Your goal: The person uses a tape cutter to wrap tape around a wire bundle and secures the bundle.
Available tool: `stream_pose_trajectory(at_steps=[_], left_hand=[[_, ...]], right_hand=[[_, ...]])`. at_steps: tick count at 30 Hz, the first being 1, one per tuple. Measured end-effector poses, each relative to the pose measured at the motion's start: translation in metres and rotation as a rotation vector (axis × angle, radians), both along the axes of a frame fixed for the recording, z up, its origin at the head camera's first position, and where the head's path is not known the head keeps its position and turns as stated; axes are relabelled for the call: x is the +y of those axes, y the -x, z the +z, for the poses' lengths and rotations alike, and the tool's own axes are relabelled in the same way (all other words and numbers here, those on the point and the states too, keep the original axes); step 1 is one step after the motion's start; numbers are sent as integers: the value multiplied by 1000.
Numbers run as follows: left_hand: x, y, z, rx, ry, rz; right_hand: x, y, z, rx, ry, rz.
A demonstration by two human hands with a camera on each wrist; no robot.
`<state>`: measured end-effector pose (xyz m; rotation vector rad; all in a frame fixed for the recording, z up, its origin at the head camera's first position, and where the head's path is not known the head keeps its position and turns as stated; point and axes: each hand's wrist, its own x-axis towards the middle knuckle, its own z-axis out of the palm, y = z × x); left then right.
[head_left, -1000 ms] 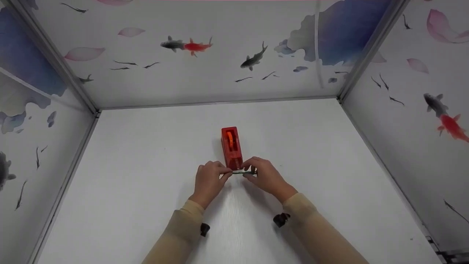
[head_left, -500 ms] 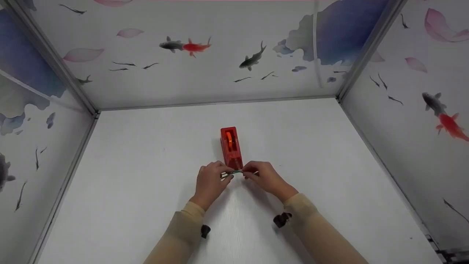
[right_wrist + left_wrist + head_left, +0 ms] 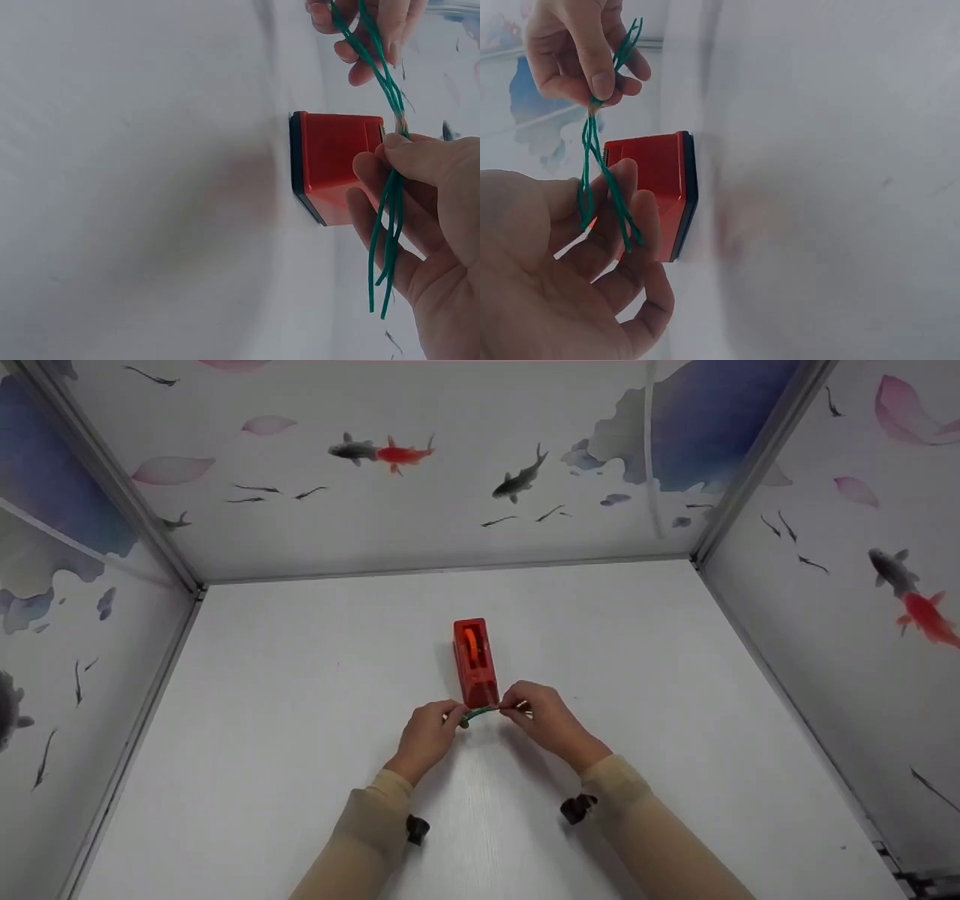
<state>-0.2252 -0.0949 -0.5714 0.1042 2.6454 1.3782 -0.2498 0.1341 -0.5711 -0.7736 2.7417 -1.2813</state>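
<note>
A bundle of green strings [image 3: 617, 196] has a tan band around its middle. Beside that band my right hand [image 3: 547, 716] pinches it between thumb and fingers; loose ends hang across the palm in the right wrist view. At the other end is my left hand [image 3: 427, 735], its fingers loosely bent and apart in the left wrist view, with strands lying against them. Just beyond both hands stands a red tape dispenser [image 3: 474, 660] with an orange wheel inside. Neither hand is seen gripping it.
The white tabletop [image 3: 300, 697] lies under the hands and dispenser. Printed panels enclose it at the back [image 3: 420, 525], left and right, with fish and petals on them. Dark wrist cameras [image 3: 577, 808] are strapped below the sleeves.
My left hand has slid slightly left and toward me, and more green string shows between the hands. The right hand keeps its pinch near the same spot. The dispenser stays put.
</note>
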Motion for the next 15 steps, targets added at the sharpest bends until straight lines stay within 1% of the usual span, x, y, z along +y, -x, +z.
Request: stream_pose_trajectory(at_steps=[2,5,10,13,15], left_hand=[[-2,2,-2,-36,-32,-10],[-5,3,-3,-51,-82,-29],[-6,4,-2,-6,-104,-52],[-5,3,-1,16,-86,-47],[-4,2,-1,37,-60,-45]], right_hand=[[0,0,-1,24,-1,8],[0,-1,-1,56,13,11],[1,0,-2,86,50,22],[1,-1,-2,80,56,33],[1,-1,-3,77,61,39]])
